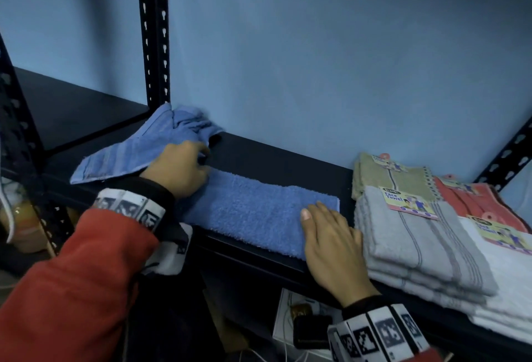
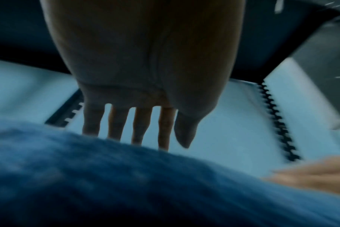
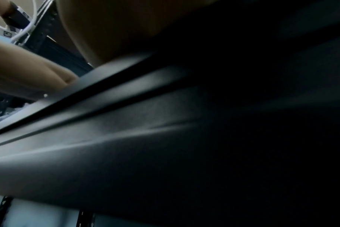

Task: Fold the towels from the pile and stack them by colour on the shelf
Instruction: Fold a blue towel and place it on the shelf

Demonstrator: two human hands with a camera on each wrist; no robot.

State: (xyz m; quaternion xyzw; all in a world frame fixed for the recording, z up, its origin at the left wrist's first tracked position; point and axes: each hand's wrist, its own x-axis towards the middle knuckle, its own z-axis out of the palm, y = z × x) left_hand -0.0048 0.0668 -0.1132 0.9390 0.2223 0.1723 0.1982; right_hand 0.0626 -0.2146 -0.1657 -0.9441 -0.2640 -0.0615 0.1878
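A folded blue towel point(image 1: 259, 212) lies flat on the black shelf point(image 1: 276, 160). My left hand point(image 1: 178, 169) rests on its left end; the left wrist view shows this left hand point(image 2: 145, 61) with straight, spread fingers point(image 2: 116, 122) whose tips are hidden behind the blue towel point(image 2: 126, 176). My right hand point(image 1: 328, 235) lies flat on the towel's right end, fingers straight. A second blue towel point(image 1: 144, 145) lies crumpled at the back left, beside my left hand. The right wrist view is dark and shows only the shelf edge point(image 3: 126, 107).
To the right stand a grey towel stack point(image 1: 417, 246), a green towel point(image 1: 388, 177), a coral towel point(image 1: 466, 197) and a white towel point(image 1: 503, 275), some with paper labels. A black perforated post point(image 1: 154, 30) rises at the back left. A blue wall stands behind.
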